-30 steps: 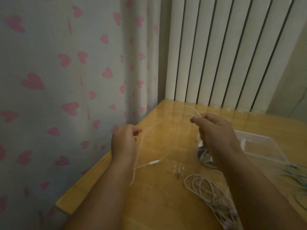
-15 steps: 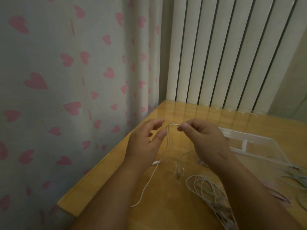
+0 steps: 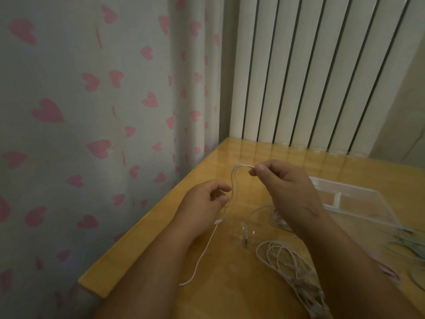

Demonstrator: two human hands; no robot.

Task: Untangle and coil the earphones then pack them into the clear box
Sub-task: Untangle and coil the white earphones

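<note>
My right hand [image 3: 287,189] pinches the top of a folded loop of white earphone cable [image 3: 234,180] above the wooden table [image 3: 161,245]. Lower down, my left hand [image 3: 204,201] pinches the same strands between thumb and fingertips. Below it the cable carries its inline remote [image 3: 218,221] and trails down to the table near the front edge. The clear box [image 3: 358,203] lies open on the table, to the right of my right hand. A second tangle of white earphones [image 3: 289,259] lies on the table under my right forearm.
A loose audio jack plug [image 3: 246,236] lies between my hands on the table. More greenish cables [image 3: 409,247] lie at the right edge. A heart-print curtain [image 3: 92,111] hangs on the left and a ribbed white radiator [image 3: 310,70] stands behind the table.
My hands came together from a wide stretch. The cable is folded into a hanging loop, and my left hand has slid down and closed on the strands below my right hand.
</note>
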